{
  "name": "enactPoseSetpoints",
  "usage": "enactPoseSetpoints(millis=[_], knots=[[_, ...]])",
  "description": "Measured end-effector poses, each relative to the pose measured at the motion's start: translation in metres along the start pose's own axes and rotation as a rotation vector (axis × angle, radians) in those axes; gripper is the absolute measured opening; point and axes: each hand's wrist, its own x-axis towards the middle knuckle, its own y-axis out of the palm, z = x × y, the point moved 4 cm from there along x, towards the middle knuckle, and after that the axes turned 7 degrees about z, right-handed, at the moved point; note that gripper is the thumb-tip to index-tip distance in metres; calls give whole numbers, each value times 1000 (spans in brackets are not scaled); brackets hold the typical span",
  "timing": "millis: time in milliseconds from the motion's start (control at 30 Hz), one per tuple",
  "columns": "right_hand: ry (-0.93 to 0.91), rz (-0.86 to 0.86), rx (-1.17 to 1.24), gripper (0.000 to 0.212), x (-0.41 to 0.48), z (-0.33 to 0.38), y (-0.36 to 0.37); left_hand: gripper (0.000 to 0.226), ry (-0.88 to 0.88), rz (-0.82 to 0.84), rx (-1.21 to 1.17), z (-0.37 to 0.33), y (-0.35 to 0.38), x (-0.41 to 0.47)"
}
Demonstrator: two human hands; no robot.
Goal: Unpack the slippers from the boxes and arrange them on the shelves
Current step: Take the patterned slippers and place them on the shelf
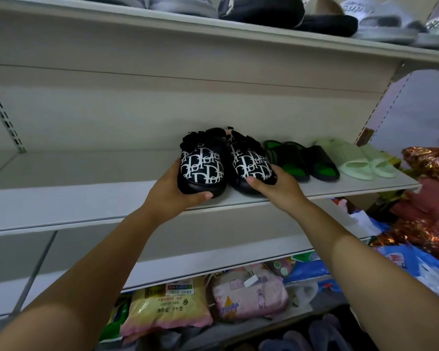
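Observation:
Two black slippers with white lettering stand side by side, toes toward me, near the front edge of the middle shelf (86, 203). My left hand (173, 192) grips the toe of the left slipper (200, 168), thumb curled under its front. My right hand (276, 184) holds the toe of the right slipper (251, 165), thumb on its front and fingers round its right side. Both slippers rest on the shelf board.
To the right on the same shelf stand a black and green pair (299, 160) and a pale green pair (357, 160). The shelf above carries several grey, black and white slippers (264, 13). Packaged goods (167, 307) lie below; red and gold items (431, 163) crowd the right.

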Motion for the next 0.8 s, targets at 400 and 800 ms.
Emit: enactPoseSetpoints(millis=[400, 800], knots=[[58, 25, -14, 60, 7, -8, -12, 74, -8, -31, -44, 10, -1, 3], [-78, 197, -266, 61, -46, 30, -33, 81, -105, -144, 237, -35, -1, -61]])
